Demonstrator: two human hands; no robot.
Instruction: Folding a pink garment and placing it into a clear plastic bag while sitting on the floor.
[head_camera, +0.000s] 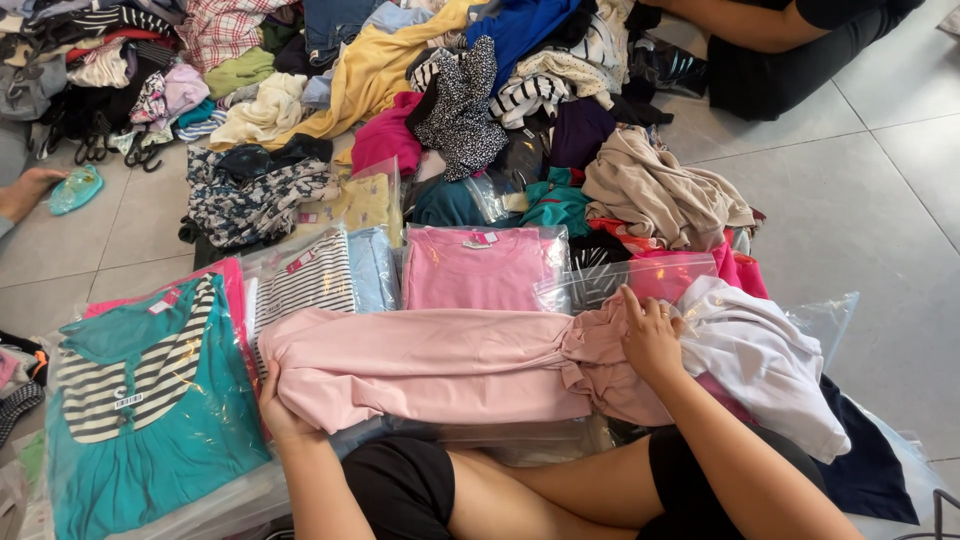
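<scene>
Left hand (283, 405) grips pink garment's (430, 365) lower-left end; right hand (650, 340) presses flat on its gathered middle, pinning it for folding. Bagged teal top (150, 430) at lower left.

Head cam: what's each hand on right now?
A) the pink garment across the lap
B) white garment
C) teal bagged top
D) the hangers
A: the left hand holds one end of the pink garment and the right hand presses on its bunched end.

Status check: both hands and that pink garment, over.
Left hand grips pink garment at its left end. Right hand presses its bunched right end. White garment lies against it at right.
</scene>
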